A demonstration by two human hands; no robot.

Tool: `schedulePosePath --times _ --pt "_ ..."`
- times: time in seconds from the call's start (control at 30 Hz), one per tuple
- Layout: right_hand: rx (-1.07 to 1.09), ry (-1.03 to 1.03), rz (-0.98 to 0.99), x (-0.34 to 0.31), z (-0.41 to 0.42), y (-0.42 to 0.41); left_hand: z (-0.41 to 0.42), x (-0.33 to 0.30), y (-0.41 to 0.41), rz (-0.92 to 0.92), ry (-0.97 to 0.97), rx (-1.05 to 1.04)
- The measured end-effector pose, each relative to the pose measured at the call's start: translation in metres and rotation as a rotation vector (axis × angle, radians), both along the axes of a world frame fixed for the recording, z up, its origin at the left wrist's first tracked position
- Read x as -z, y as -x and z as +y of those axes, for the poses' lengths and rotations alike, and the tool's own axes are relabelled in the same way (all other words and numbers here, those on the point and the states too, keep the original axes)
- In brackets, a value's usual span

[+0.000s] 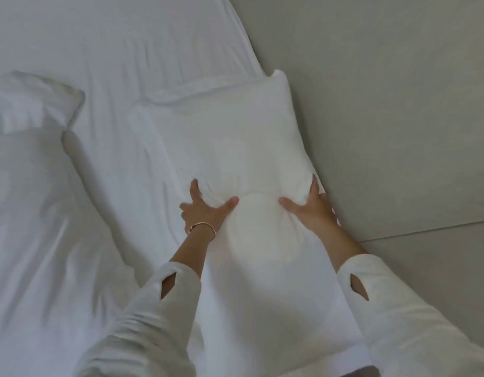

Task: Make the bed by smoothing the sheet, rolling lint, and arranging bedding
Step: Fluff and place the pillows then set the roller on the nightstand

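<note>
Where both hands, left hand and right hand, grip it, soft white pillow puckers, creased sheet beneath

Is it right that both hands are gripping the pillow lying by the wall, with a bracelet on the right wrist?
Not quite: the bracelet is on the left wrist, as the head view shows. The rest holds: the left hand and right hand both grip the pillow lying by the wall.

We count two white pillows, two hands, one bracelet, and perhaps one sheet.
</note>
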State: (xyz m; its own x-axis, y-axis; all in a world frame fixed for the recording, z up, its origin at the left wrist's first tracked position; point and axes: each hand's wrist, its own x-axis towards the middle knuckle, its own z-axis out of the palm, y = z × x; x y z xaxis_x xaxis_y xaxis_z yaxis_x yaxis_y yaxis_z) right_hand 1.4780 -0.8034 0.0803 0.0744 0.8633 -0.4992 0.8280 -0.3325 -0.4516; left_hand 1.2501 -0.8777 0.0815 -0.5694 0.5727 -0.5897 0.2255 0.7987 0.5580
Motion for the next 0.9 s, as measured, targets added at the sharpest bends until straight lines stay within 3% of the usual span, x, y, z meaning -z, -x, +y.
schedulePosePath --times 0.07,0.13,0.23,0.33,0.4,0.57,0.7,0.9 --pt "0.028 -0.013 -0.077 0.004 0.002 0.008 0.009 0.01 -0.001 0.022 0.084 0.008" --pt "-0.043 -0.175 -0.139 -0.002 -0.008 0.015 0.007 0.01 -0.015 0.188 0.099 0.104" --pt "-0.166 -0.459 -0.195 0.001 -0.047 0.016 -0.023 0.011 -0.054 0.477 -0.157 0.433" --pt "-0.355 -0.3 -0.199 0.002 -0.085 -0.001 -0.061 0.022 -0.075 0.488 -0.1 0.792" --pt "-0.444 -0.163 -0.22 0.0 -0.095 -0.023 -0.064 0.024 -0.073 0.446 -0.024 0.803" --pt "-0.359 -0.001 -0.254 -0.001 -0.117 -0.074 -0.104 0.013 -0.096 0.479 -0.01 0.813" --pt "-0.505 -0.042 -0.309 0.007 -0.148 -0.094 -0.166 0.024 -0.121 0.474 0.078 0.86" --pt "-0.35 -0.094 -0.222 -0.022 -0.175 -0.038 -0.189 0.004 -0.1 0.406 0.035 0.762"
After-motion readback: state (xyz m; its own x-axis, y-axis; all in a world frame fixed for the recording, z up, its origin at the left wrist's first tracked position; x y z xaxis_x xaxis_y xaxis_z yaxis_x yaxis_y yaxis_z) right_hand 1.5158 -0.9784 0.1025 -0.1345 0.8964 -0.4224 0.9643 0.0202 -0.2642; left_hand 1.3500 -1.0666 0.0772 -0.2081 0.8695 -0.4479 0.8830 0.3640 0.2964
